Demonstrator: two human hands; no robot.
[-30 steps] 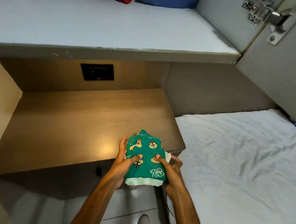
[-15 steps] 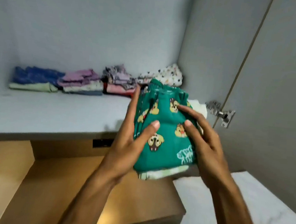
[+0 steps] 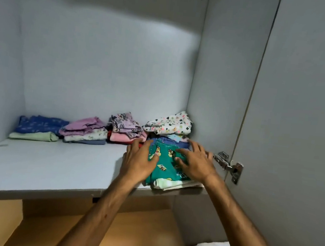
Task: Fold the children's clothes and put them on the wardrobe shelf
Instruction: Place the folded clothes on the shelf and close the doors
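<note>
The green folded clothes (image 3: 165,168) with cartoon animals are lying on the wardrobe shelf (image 3: 52,169), near its front edge and close to the right wall. The left hand (image 3: 139,160) is lying flat on the left part of them, fingers spread wide. The right hand (image 3: 195,162) is pressing flat on the right part, fingers open too. Neither hand is gripping. A pale folded piece (image 3: 171,185) is peeking out under the green clothes. More little piles (image 3: 104,131) are sitting in a row at the back, just behind the hands.
</note>
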